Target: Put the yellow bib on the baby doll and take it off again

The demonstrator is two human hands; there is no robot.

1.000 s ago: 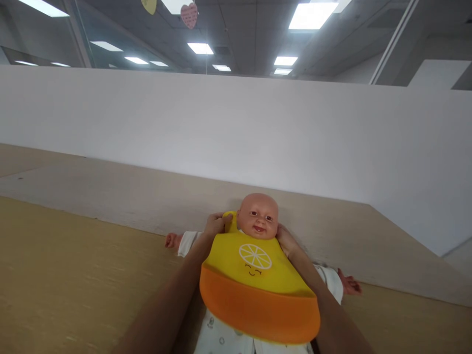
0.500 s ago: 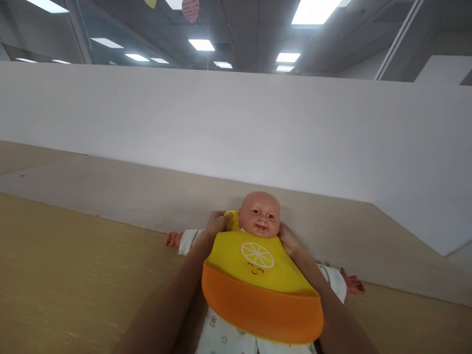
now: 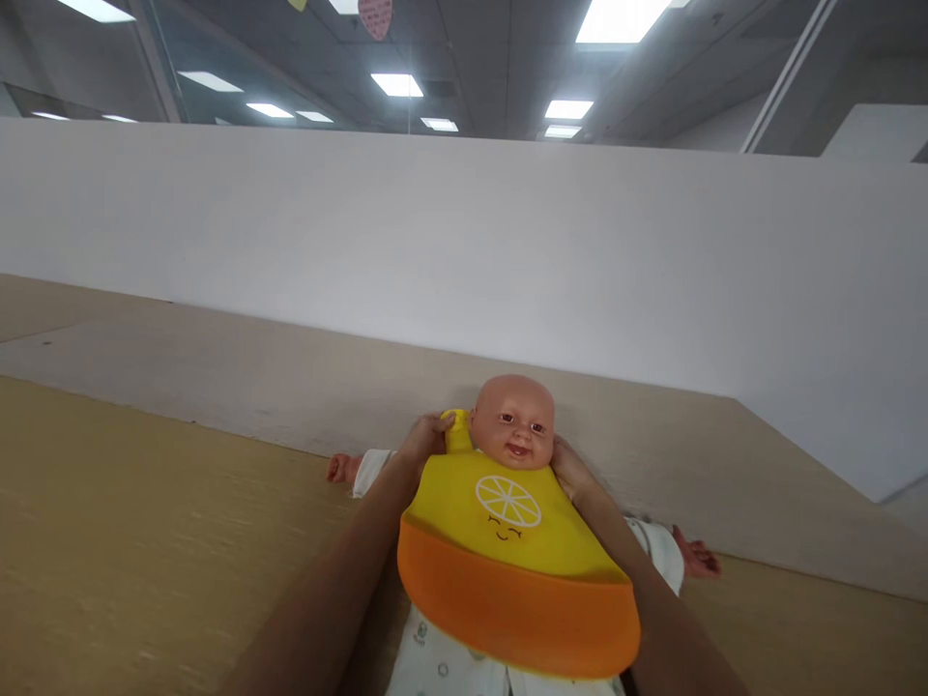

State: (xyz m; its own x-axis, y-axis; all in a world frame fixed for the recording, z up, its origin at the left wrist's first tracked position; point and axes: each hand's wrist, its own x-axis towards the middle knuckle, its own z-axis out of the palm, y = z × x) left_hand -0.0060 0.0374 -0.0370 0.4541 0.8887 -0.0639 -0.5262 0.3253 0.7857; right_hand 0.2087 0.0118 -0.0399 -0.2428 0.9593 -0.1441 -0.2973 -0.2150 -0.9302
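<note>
A bald baby doll (image 3: 516, 401) in white printed clothes lies on its back, arms spread wide. Over its chest is a yellow bib (image 3: 464, 498) with a lemon-slice print and an orange catch pocket (image 3: 518, 609). Beside the doll's head, my left hand (image 3: 427, 437) pinches the end of the yellow neck strap (image 3: 458, 433). My right hand (image 3: 571, 468) is against the other side of the doll's neck; its fingers are hidden behind the head, so what they hold does not show.
Beneath the doll is a wooden surface (image 3: 145, 522), with a paler raised ledge or panel (image 3: 253, 358) behind it. A white wall (image 3: 435, 242) rises at the back, topped by glass. A pink heart-shaped note (image 3: 375, 17) is on the glass.
My left hand has shifted slightly and more of the yellow strap shows beside the head. The doll's head has tipped a little to the right. My right hand stays at the neck.
</note>
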